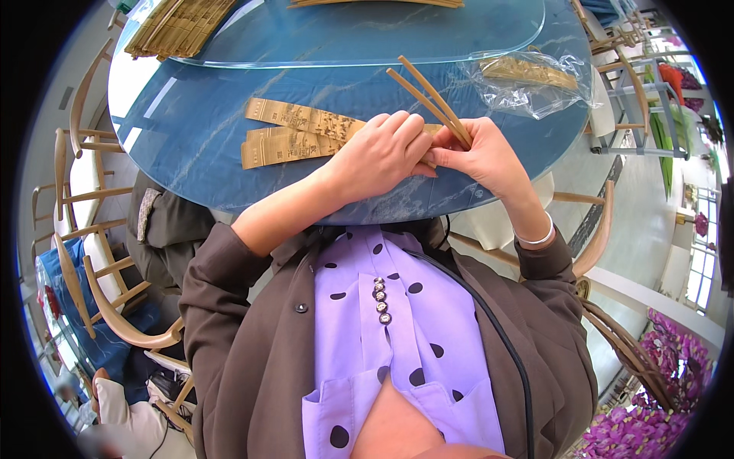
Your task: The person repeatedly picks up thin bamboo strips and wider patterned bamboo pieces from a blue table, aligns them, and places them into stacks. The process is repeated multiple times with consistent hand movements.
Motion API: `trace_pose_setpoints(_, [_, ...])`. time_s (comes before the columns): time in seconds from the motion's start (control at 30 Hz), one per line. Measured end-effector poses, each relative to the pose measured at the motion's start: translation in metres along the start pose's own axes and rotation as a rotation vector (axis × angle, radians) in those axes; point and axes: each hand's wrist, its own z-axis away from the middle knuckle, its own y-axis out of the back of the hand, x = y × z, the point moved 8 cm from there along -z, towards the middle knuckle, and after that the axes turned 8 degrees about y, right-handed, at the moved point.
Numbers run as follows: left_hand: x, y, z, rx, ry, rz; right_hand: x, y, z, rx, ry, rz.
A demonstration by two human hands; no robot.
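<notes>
— Evidently both hands meet at the near edge of the blue marble-patterned table (pixel 229 145). What does each one hold?

— The right hand (pixel 485 157) is closed around a pair of bamboo chopsticks (pixel 428 98), whose free ends rise away from the person, fanned slightly apart. The left hand (pixel 382 153) is curled shut against the right, fingers pressed on the lower end of the sticks; what lies under its palm I cannot tell.

— And the flat tan strips?

— Two paper sleeves (pixel 294 130), long, thin, printed, lie flat on the table just left of the left hand, one above the other, the upper one running under its fingers.

— How would this be done well, in your judgement?

— Keep the sticks parallel and pinched low, so the tips stay aligned; thin paper creases or tears if pushed askew.

— Other materials?

— A glossy glass turntable (pixel 367 38) sits farther back; a crinkled clear plastic bag (pixel 535 76) of tan sleeves lies to the right, and a heap of bamboo sticks (pixel 176 27) at far left. Bent-wood chairs (pixel 84 252) surround the table.
</notes>
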Motion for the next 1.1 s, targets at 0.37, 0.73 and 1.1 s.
trace_pose_setpoints(0.37, [-0.008, -0.003, 0.003, -0.046, -0.009, -0.171, -0.017, 0.007, 0.007, 0.077, 0.025, 0.301])
trace_pose_setpoints(0.73, [0.003, 0.011, 0.003, -0.011, -0.128, -0.255, -0.006, 0.012, 0.007, 0.037, 0.072, 0.157])
trace_pose_setpoints(1.1, [-0.022, 0.037, 0.005, 0.111, -0.009, -0.219, -0.042, 0.042, 0.057, 0.186, 0.222, 0.586])
